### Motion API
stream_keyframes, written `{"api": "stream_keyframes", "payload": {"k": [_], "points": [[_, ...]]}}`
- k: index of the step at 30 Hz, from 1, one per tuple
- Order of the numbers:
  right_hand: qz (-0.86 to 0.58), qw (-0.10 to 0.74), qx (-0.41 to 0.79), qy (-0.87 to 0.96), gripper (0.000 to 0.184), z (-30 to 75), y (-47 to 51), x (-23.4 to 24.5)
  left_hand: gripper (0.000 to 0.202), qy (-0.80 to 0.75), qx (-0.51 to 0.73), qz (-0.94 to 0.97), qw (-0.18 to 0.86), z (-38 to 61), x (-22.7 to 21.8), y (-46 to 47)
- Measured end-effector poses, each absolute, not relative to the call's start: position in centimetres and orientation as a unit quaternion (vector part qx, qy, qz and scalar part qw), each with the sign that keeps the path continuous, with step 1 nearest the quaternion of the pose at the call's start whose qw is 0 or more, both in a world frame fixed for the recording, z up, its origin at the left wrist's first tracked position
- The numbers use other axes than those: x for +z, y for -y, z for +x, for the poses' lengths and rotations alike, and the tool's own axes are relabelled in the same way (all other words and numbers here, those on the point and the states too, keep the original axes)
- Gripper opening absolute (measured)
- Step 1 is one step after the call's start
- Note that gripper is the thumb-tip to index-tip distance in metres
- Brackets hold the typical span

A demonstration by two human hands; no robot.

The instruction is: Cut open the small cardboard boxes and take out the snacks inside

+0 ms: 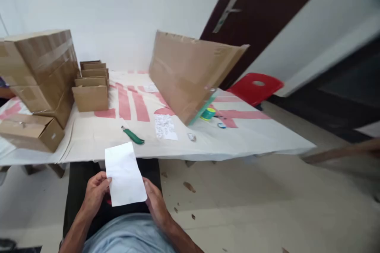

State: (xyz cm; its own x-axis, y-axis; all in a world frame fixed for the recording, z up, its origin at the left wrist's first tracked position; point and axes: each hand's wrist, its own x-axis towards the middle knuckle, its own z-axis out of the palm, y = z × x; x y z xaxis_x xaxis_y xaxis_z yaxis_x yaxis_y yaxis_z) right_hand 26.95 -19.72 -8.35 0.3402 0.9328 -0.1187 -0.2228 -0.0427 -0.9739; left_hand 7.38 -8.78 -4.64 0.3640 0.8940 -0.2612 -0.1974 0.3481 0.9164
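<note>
A white sheet of paper [124, 176] is held over my lap, just off the table's near edge. My left hand [96, 191] pinches its left side, thumb on top. On the opposite side, my right hand [156, 201] grips the right edge, with most fingers hidden behind the sheet. Beyond the paper, a green utility knife [133, 136] lies on the table. To the right of the knife is a printed sheet [165, 127] with dark drawings. A bit of red [109, 201] shows beneath the paper near my left hand; I cannot make out what it is.
The table [252, 138] has a white cloth with red marks. Large cartons [41, 71] and a small box [32, 132] stand left, beside a row of cardboard pieces [90, 98]. A big cardboard panel [190, 71] leans near a tape roll [208, 114]. Behind is a red chair [255, 89].
</note>
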Motion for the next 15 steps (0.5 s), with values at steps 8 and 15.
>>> {"api": "stream_keyframes", "payload": {"k": [8,15], "points": [[-0.555,0.589,0.466,0.358,0.069,28.7,15.1,-5.2,0.043,-0.401,0.341,0.471,0.708,9.5,-3.8,6.9],[-0.632,0.562,0.382,0.372,0.062,38.4,8.1,-1.7,0.04,-0.418,0.345,0.516,0.663,9.7,-3.3,4.6]]}}
